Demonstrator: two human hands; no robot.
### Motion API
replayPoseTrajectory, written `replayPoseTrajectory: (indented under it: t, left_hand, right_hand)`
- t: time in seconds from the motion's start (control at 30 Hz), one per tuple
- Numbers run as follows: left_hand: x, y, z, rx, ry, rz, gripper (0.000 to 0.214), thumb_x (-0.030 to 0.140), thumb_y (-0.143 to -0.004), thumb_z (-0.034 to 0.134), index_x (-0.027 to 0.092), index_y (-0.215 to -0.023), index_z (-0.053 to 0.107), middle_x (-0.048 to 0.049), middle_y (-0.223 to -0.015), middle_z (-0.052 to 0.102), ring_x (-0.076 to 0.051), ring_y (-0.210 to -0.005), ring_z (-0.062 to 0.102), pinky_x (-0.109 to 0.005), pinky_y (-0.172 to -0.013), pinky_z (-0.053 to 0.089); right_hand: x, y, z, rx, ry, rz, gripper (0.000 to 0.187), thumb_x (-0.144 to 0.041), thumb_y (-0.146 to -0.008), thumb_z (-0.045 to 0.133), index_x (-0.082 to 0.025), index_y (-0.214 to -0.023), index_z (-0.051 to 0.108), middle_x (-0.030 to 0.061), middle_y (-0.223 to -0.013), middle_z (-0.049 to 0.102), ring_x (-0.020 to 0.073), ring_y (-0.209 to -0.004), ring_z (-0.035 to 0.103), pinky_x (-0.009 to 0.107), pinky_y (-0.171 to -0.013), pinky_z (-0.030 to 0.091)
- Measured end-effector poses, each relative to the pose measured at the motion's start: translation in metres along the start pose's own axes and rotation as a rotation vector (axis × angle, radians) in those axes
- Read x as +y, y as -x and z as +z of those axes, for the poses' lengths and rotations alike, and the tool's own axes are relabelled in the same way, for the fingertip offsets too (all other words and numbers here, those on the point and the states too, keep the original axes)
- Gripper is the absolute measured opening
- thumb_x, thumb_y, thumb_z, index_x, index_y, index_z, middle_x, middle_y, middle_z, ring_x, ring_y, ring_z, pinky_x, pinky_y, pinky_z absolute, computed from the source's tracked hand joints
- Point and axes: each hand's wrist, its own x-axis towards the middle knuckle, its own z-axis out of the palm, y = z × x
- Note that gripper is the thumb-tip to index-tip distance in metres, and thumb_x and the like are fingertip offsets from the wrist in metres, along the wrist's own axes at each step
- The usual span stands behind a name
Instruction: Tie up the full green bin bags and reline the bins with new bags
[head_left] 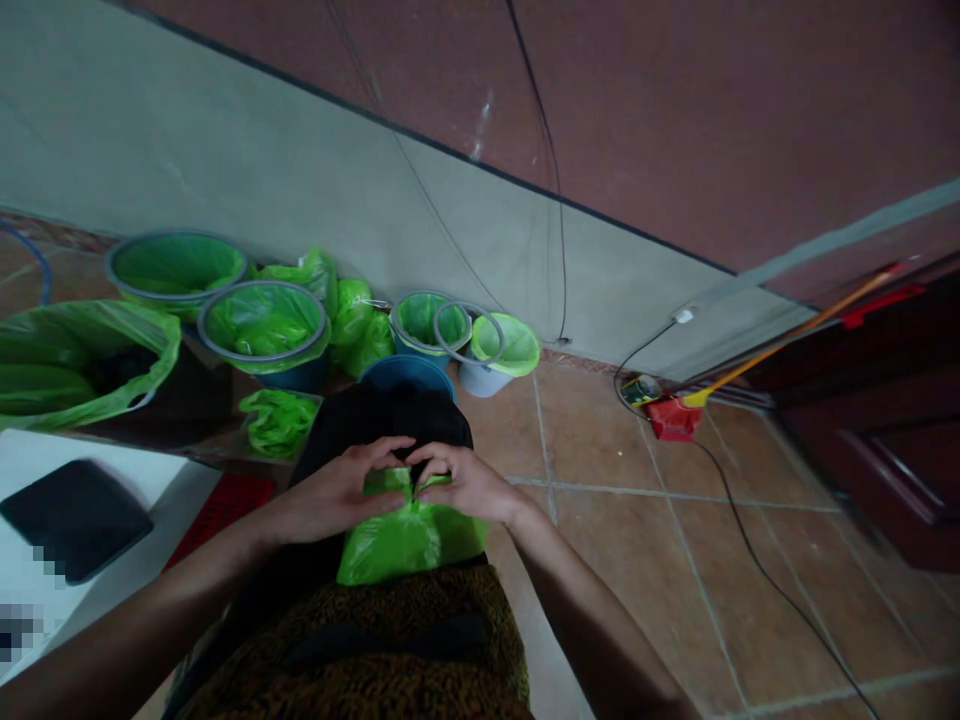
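A green plastic bag hangs in front of my lap, over a dark bin. My left hand pinches the bag's top edge from the left, fingers curled. My right hand pinches the same edge from the right, and the fingertips of both hands nearly meet at the middle. Below the bag lies my patterned brown garment.
Several buckets lined with green bags stand along the wall, with a large lined bin at the left. A dark tablet lies on a white surface. A red dustpan, a broom handle and a black cable lie on the tiled floor at the right.
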Motion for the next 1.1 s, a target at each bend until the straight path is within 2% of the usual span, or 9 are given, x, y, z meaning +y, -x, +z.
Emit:
replayPoseTrajectory:
  t: [0.13, 0.27, 0.33, 0.43, 0.5, 0.7, 0.83, 1.0, 1.1]
  left_hand:
    - [0.010, -0.006, 0.005, 0.001, -0.301, 0.001, 0.085, 0.033, -0.073, 0.069, 0.022, -0.151, 0.039, -0.0116, -0.132, 0.064, -0.032, -0.126, 0.054, -0.047, -0.108, 0.040]
    - [0.017, -0.010, 0.006, -0.023, -0.366, 0.011, 0.094, 0.032, -0.069, 0.070, 0.022, -0.155, 0.032, -0.0115, -0.133, 0.062, -0.032, -0.124, 0.053, -0.047, -0.108, 0.039]
    - [0.018, -0.010, 0.001, -0.085, -0.360, 0.014, 0.084, 0.032, -0.069, 0.069, 0.022, -0.148, 0.042, -0.0099, -0.127, 0.064, -0.031, -0.119, 0.056, -0.047, -0.107, 0.039]
    - [0.019, -0.009, -0.006, -0.187, -0.335, 0.035, 0.046, 0.029, -0.071, 0.066, 0.021, -0.117, 0.063, -0.0052, -0.105, 0.069, -0.027, -0.105, 0.060, -0.046, -0.105, 0.038]
    - [0.017, -0.009, -0.009, -0.206, -0.310, 0.044, 0.030, 0.027, -0.072, 0.064, 0.021, -0.102, 0.065, -0.0025, -0.096, 0.069, -0.025, -0.097, 0.062, -0.045, -0.104, 0.038]
    - [0.012, -0.007, -0.009, -0.175, -0.213, 0.053, 0.017, 0.031, -0.080, 0.058, 0.021, -0.093, 0.063, -0.0015, -0.094, 0.071, -0.022, -0.096, 0.062, -0.034, -0.089, 0.043]
    - [0.011, -0.004, -0.006, -0.168, -0.098, 0.051, 0.017, 0.032, -0.084, 0.055, 0.020, -0.094, 0.061, 0.0000, -0.087, 0.071, -0.019, -0.087, 0.064, -0.029, -0.079, 0.045]
    - [0.006, -0.002, -0.002, -0.151, -0.025, 0.040, 0.022, 0.032, -0.086, 0.055, 0.019, -0.102, 0.063, 0.0004, -0.084, 0.069, -0.016, -0.080, 0.063, -0.026, -0.071, 0.044]
    - [-0.001, 0.001, -0.003, -0.137, 0.021, 0.019, 0.034, 0.034, -0.087, 0.054, 0.021, -0.118, 0.063, 0.0026, -0.081, 0.068, -0.015, -0.074, 0.062, -0.024, -0.068, 0.044]
  right_hand:
    - [-0.005, 0.001, 0.000, 0.052, 0.031, -0.071, 0.001, -0.018, -0.081, 0.071, -0.019, -0.081, 0.071, 0.0045, -0.115, 0.070, 0.0169, -0.104, 0.065, 0.032, -0.096, 0.046]
    - [-0.015, 0.006, 0.003, 0.071, 0.041, -0.063, 0.018, -0.017, -0.083, 0.069, -0.020, -0.101, 0.070, 0.0015, -0.098, 0.072, 0.0153, -0.094, 0.066, 0.030, -0.090, 0.049]
    - [-0.017, 0.009, 0.005, 0.055, 0.012, -0.046, 0.025, -0.018, -0.084, 0.068, -0.021, -0.109, 0.069, 0.0009, -0.095, 0.072, 0.0144, -0.088, 0.067, 0.029, -0.085, 0.050]
    - [-0.016, 0.011, 0.007, 0.045, -0.040, -0.023, 0.023, -0.019, -0.085, 0.068, -0.020, -0.108, 0.068, 0.0016, -0.095, 0.072, 0.0137, -0.086, 0.067, 0.028, -0.082, 0.051]
    - [-0.014, 0.009, 0.007, 0.037, -0.078, -0.013, 0.024, -0.023, -0.084, 0.070, -0.020, -0.108, 0.067, 0.0014, -0.094, 0.071, 0.0136, -0.086, 0.067, 0.028, -0.082, 0.051]
    - [-0.015, 0.002, -0.002, -0.109, -0.061, 0.008, 0.045, -0.033, -0.072, 0.085, -0.020, -0.108, 0.061, 0.0020, -0.103, 0.070, 0.0160, -0.097, 0.066, 0.028, -0.085, 0.050]
    - [-0.018, 0.001, -0.006, -0.190, 0.027, 0.078, 0.048, -0.030, -0.073, 0.084, -0.022, -0.114, 0.059, -0.0017, -0.093, 0.070, 0.0141, -0.088, 0.065, 0.026, -0.079, 0.049]
    - [-0.017, 0.002, -0.005, -0.102, 0.036, 0.055, 0.034, -0.018, -0.075, 0.078, -0.021, -0.107, 0.066, -0.0002, -0.098, 0.070, 0.0136, -0.091, 0.065, 0.026, -0.080, 0.048]
    - [-0.012, 0.005, -0.006, -0.079, -0.004, 0.074, 0.025, -0.018, -0.077, 0.076, -0.019, -0.100, 0.069, -0.0001, -0.091, 0.070, 0.0136, -0.085, 0.065, 0.026, -0.077, 0.049]
